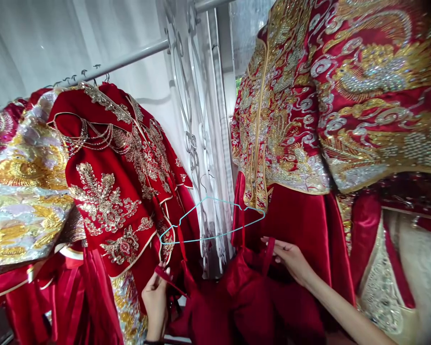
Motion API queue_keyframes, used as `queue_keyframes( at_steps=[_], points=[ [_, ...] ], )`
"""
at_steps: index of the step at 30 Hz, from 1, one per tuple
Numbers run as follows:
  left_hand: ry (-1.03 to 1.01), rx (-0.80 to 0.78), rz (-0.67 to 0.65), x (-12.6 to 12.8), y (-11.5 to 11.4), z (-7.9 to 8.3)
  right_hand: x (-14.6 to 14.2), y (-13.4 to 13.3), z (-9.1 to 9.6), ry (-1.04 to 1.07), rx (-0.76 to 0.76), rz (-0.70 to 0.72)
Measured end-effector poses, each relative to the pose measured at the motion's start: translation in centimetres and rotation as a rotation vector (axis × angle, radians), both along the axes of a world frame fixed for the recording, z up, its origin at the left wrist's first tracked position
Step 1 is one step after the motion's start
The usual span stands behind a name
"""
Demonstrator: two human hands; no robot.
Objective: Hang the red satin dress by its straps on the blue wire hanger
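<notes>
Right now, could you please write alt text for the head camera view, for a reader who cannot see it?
Two bare hands each pinch a thin red ribbon loop of a red satin garment, left hand and right hand, below a light blue wire hanger. Red jackets with gold embroidery hang from a metal rail.

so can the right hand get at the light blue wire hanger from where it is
Probably yes. The right hand pinches a red ribbon loop just below the hanger, whose right end hangs directly above it. Nothing but open air and the loop itself seems to lie between them.
</notes>
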State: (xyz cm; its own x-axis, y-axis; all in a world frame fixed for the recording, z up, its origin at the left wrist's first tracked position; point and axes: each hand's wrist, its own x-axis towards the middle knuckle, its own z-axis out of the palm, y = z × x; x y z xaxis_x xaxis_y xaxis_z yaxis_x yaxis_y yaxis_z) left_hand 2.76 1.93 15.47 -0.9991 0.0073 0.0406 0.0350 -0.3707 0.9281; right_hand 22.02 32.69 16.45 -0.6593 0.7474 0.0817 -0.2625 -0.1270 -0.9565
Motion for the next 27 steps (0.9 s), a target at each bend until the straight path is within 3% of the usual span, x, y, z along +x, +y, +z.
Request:
queue_keyframes(
  at_steps=[3, 6, 9, 11, 16, 21, 24, 27],
  points=[
    [-0.005, -0.073, -0.022, -1.0, 0.0, 0.5, -0.3, 0.1, 0.6, -0.005, -0.001, -0.015],
    [-0.060, -0.128, -0.161, -1.9, -1.0, 1.7, -0.3, 0.4, 1.0, -0.102, -0.023, 0.077],
    [-0.017, -0.187, -0.263, -2.1, -2.0, 2.6, -0.2, 0.6, 0.6, -0.060, -0.042, 0.051],
    [0.053, -0.237, -0.248, -2.0, -2.2, 2.7, -0.3, 0.3, -0.2, -0.001, -0.094, -0.012],
    [0.168, -0.347, -0.067, -1.8, -1.9, 1.7, -0.4, -0.8, -1.9, 0.013, -0.167, -0.066],
    [0.042, -0.144, 0.012, -3.0, -1.4, 1.5, -0.9, 0.7, -1.6, -0.026, 0.055, -0.130],
    [0.019, -0.091, -0.026, -4.4, -1.1, 2.5, -1.4, 2.5, -0.8, -0.102, 0.256, -0.097],
    [0.086, -0.097, -0.043, -6.1, -0.8, 4.2, -1.7, 4.3, 0.6, -0.072, 0.251, -0.141]
  ],
)
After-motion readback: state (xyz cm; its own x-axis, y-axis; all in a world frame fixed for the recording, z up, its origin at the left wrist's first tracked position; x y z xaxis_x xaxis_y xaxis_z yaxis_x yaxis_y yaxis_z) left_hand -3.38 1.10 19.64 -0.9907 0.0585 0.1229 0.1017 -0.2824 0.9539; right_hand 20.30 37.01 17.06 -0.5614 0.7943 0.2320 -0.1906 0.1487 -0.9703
